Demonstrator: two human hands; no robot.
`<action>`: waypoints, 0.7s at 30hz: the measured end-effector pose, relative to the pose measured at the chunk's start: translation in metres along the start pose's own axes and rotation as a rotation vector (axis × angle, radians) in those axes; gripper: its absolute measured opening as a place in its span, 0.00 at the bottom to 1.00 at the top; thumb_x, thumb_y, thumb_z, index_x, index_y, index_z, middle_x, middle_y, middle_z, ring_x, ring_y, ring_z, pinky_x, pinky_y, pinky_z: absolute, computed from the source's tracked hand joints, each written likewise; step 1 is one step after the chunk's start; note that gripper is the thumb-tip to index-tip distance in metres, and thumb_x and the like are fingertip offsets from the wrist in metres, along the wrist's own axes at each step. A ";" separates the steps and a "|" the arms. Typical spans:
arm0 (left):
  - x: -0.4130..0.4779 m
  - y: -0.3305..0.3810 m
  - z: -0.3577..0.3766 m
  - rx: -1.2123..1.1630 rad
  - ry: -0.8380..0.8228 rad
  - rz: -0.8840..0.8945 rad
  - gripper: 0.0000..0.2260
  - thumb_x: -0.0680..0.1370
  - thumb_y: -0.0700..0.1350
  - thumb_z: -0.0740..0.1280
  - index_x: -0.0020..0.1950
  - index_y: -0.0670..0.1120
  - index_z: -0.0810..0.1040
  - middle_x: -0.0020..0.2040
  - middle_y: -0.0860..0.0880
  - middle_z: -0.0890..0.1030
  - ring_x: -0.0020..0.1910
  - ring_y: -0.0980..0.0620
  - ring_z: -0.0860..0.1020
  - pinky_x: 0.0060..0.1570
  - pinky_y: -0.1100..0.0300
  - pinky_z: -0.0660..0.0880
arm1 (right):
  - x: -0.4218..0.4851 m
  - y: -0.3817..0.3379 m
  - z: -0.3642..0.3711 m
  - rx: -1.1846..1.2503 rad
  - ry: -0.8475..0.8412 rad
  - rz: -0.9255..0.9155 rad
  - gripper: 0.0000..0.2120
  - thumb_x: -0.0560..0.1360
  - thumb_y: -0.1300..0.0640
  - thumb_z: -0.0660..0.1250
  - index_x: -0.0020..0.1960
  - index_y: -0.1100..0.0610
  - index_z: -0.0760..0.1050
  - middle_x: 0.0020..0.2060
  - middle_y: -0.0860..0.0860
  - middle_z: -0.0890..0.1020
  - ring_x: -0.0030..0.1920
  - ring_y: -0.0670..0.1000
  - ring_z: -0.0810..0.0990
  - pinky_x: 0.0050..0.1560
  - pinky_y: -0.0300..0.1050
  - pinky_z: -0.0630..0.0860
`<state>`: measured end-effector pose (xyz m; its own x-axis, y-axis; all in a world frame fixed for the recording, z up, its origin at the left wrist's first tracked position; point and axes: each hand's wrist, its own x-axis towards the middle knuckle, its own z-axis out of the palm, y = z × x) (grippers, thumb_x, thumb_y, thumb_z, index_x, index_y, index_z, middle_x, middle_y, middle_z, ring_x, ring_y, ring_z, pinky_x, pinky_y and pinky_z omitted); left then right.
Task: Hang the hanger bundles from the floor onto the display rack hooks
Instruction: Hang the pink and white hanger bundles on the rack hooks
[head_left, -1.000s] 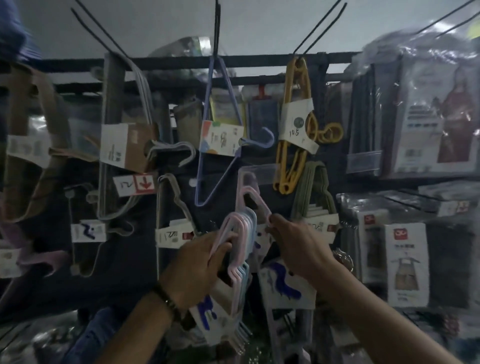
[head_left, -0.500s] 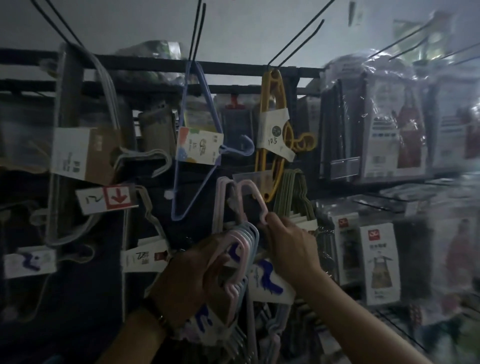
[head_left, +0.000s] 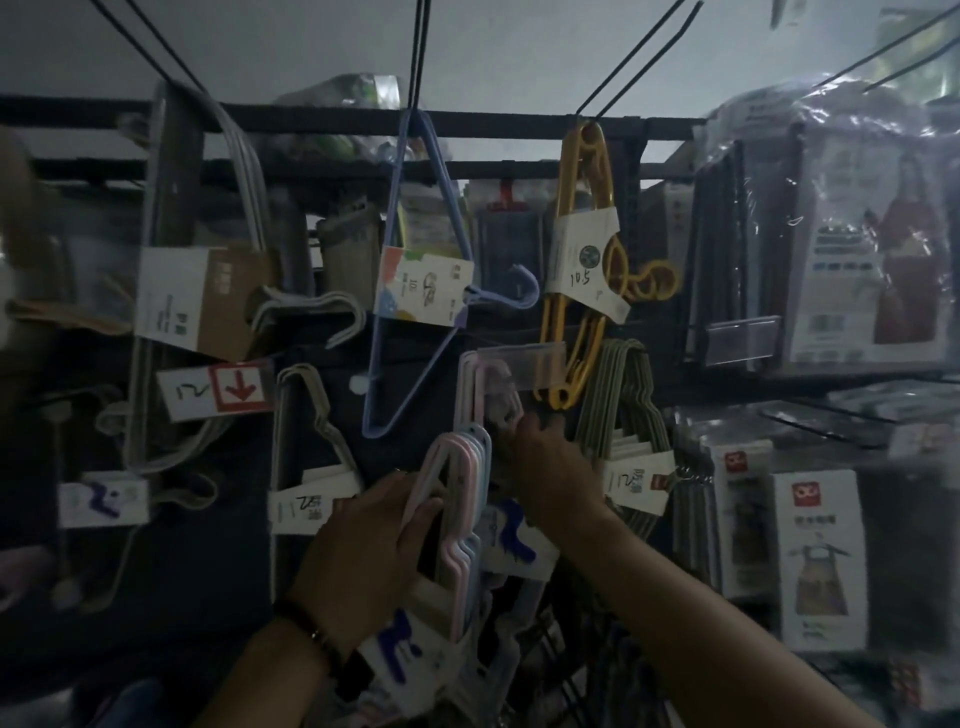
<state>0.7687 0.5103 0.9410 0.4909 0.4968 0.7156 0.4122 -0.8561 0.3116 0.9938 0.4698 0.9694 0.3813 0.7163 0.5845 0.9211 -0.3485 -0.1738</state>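
Note:
My left hand (head_left: 363, 551) grips a bundle of pink and pale blue hangers (head_left: 460, 499) with a white label, holding it up in front of the dark display rack (head_left: 467, 122). My right hand (head_left: 545, 462) reaches just above and right of it, fingers curled round a second pink hanger bundle (head_left: 480, 389) that hangs under a clear price tag holder (head_left: 522, 366). The hook behind that holder is hidden.
Other bundles hang around: a blue wire one (head_left: 410, 270), a yellow one (head_left: 584, 260), olive green ones (head_left: 623, 410), grey and beige ones (head_left: 208, 291) at left. Bagged aprons (head_left: 821, 556) fill the right side. Black wire hooks (head_left: 418, 47) jut out overhead.
My view has moved closer to the rack. My right hand slid up along the hanging pink bundle, and my left hand lifted its bundle slightly higher.

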 end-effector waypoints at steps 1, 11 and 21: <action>-0.001 -0.001 0.003 0.003 -0.002 -0.017 0.16 0.84 0.65 0.51 0.56 0.64 0.77 0.50 0.66 0.79 0.49 0.67 0.78 0.51 0.66 0.74 | 0.003 0.000 0.003 -0.016 -0.019 -0.001 0.15 0.84 0.60 0.63 0.69 0.59 0.67 0.66 0.61 0.73 0.55 0.62 0.84 0.50 0.54 0.80; -0.010 0.013 0.023 -0.086 0.116 -0.089 0.19 0.86 0.60 0.51 0.46 0.56 0.78 0.42 0.59 0.79 0.43 0.60 0.79 0.45 0.57 0.77 | -0.009 0.017 -0.004 0.234 -0.015 -0.100 0.13 0.88 0.50 0.55 0.68 0.56 0.69 0.58 0.56 0.74 0.54 0.60 0.78 0.44 0.51 0.73; 0.014 0.053 0.015 -0.141 0.174 -0.137 0.14 0.86 0.57 0.56 0.42 0.61 0.75 0.38 0.58 0.79 0.42 0.65 0.79 0.37 0.74 0.68 | -0.097 -0.008 -0.045 0.496 -0.042 -0.404 0.15 0.85 0.45 0.59 0.69 0.44 0.61 0.54 0.46 0.78 0.45 0.48 0.78 0.42 0.51 0.80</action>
<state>0.8088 0.4739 0.9583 0.2938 0.5878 0.7538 0.3489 -0.8001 0.4879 0.9463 0.3758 0.9497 -0.0105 0.7590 0.6510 0.9160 0.2684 -0.2982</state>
